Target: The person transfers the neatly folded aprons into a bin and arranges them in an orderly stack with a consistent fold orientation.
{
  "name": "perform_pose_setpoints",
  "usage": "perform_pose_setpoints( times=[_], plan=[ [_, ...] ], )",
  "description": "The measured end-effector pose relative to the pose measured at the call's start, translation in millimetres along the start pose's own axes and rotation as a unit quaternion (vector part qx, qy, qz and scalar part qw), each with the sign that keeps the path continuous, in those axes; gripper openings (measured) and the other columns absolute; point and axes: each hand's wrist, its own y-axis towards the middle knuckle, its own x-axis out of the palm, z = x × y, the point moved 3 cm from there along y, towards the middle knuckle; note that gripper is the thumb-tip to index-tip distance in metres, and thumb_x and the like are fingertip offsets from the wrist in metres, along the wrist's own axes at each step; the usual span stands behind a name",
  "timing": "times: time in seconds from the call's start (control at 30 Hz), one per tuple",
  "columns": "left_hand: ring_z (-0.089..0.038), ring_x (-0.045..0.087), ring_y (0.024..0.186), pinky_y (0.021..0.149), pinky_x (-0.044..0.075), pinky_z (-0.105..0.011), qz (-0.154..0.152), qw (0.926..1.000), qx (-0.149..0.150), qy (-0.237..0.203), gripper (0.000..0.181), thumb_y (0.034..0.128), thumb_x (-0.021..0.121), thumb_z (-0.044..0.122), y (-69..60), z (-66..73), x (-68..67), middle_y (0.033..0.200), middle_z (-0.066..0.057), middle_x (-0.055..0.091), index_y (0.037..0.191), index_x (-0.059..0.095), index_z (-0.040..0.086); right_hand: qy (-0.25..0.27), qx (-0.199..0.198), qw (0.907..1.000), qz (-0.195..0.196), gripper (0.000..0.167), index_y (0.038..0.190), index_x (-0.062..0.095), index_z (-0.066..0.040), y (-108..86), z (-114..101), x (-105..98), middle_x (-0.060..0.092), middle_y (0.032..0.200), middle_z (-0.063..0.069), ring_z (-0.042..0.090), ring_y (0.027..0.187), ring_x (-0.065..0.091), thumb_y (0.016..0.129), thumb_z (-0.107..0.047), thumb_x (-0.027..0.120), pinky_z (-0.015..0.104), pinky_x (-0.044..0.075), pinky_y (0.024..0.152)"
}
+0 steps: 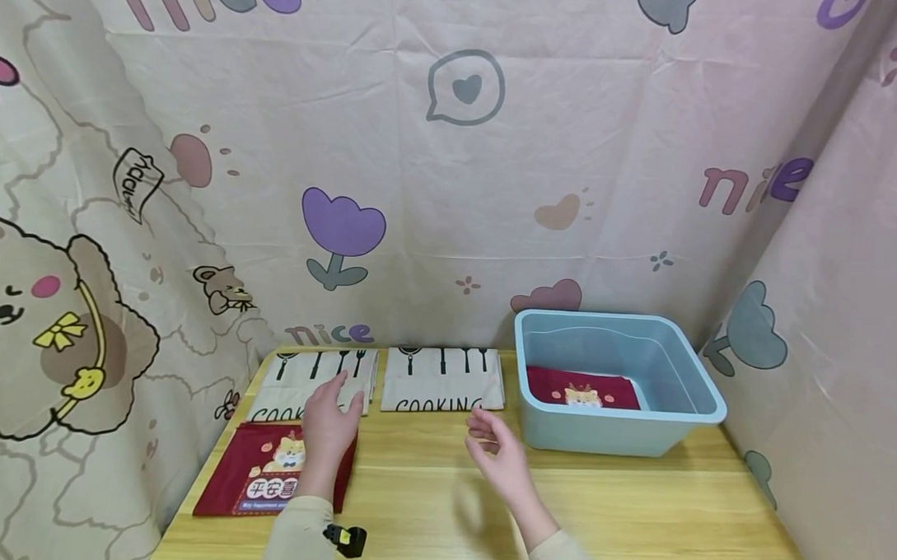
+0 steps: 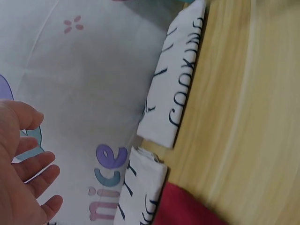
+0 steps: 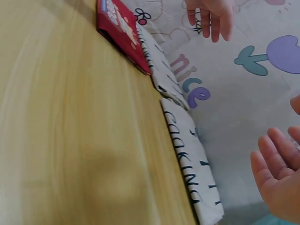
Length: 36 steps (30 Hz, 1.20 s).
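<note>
Red cloth [image 1: 267, 471] lies folded at the left of the desk [image 1: 419, 493] in our head view, its animal print and lettering facing up. Just behind it we see the left white cloth [image 1: 295, 382] and, across a narrow gap, the right white cloth [image 1: 442, 383], both printed with dark utensils and letters. Our left grip [image 1: 329, 422], a bare hand, hovers above the near edge of the left white cloth, thumb and fingers apart, holding nothing. Our right grip [image 1: 502, 456] is over the desk near the front of the right white cloth, its fingers loosely bent and likewise free. At the right stands a blue bin [image 1: 599, 430] with a second red cloth [image 1: 581, 388] inside; a printed curtain [image 1: 459, 181] hangs behind.

From the left wrist, we see our left grip at the left edge, its fingers spaced, with the curtain behind them. Part of the red cloth shows at the bottom.

From the right wrist, our right grip shows at the right edge, its fingers slightly bent, and our left grip at the top. Whether the red cloth touches the left white cloth we cannot tell.
</note>
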Motion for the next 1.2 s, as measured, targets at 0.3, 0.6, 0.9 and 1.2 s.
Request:
perform_pose_setpoints(
  times=[0.3,0.6,0.9,1.2],
  plan=[
    [-0.046,0.045,0.125,0.1,0.033,-0.063,-0.01,0.9987,-0.043,0.025,0.051,0.0942,0.065,0.021,-2.2,-26.7,-8.4,0.134,-0.027,0.054,0.139,0.053,-0.001,0.016,0.034,0.9987,-0.034,0.043,0.132,0.053,0.009,-5.6,13.0,11.0,0.066,0.116,0.023,0.036,0.103,0.063,0.092,-0.003,0.067,0.028,0.052,0.085],
    [-0.047,0.047,0.123,0.096,0.036,-0.066,-0.016,0.9951,-0.082,0.054,0.052,0.0941,0.063,0.022,-5.6,-48.2,-19.4,0.133,-0.029,0.053,0.138,0.051,-0.002,0.01,0.04,0.997,-0.065,0.043,0.132,0.052,0.01,-11.4,17.1,24.0,0.067,0.114,0.021,0.037,0.106,0.063,0.094,-0.006,0.065,0.032,0.052,0.09],
    [-0.049,0.045,0.124,0.097,0.034,-0.067,-0.028,0.9922,-0.104,0.063,0.053,0.0955,0.061,0.021,-8.5,-68.3,-28.4,0.137,-0.03,0.05,0.14,0.048,-0.005,0.027,0.055,0.9951,-0.077,0.042,0.131,0.052,0.011,-14.0,22.6,33.5,0.067,0.113,0.023,0.032,0.1,0.064,0.094,-0.006,0.064,0.028,0.051,0.087],
    [-0.054,0.047,0.118,0.09,0.038,-0.069,-0.025,0.9868,-0.137,0.082,0.053,0.0946,0.059,0.022,-11.7,-84.3,-43.5,0.133,-0.034,0.05,0.139,0.048,-0.005,0.039,0.083,0.9918,-0.088,0.044,0.131,0.051,0.012,-16.5,20.8,41.3,0.067,0.112,0.022,0.028,0.099,0.062,0.094,-0.007,0.065,0.025,0.05,0.086]
  ],
)
